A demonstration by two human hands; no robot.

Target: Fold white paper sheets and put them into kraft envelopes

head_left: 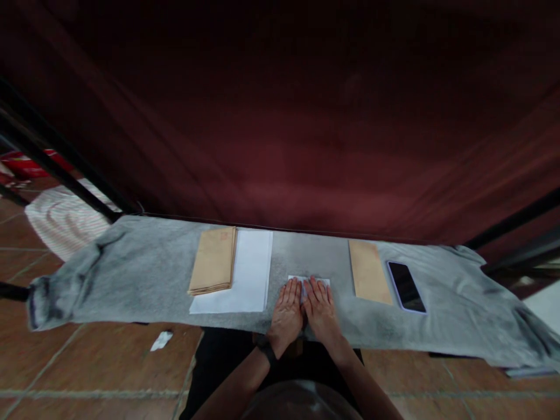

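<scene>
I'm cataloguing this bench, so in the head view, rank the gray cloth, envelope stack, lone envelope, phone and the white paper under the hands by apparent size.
1. Gray cloth
2. Envelope stack
3. Lone envelope
4. Phone
Unranked: white paper; the left hand and right hand hide much of it.

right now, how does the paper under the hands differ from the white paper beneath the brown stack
The paper under the hands looks narrower; the white paper beneath the brown stack spreads wider. The first is mostly covered by the left hand and right hand; the second is partly covered by the brown stack, with no hand on it. Both are white and lie on the grey cloth.
</scene>
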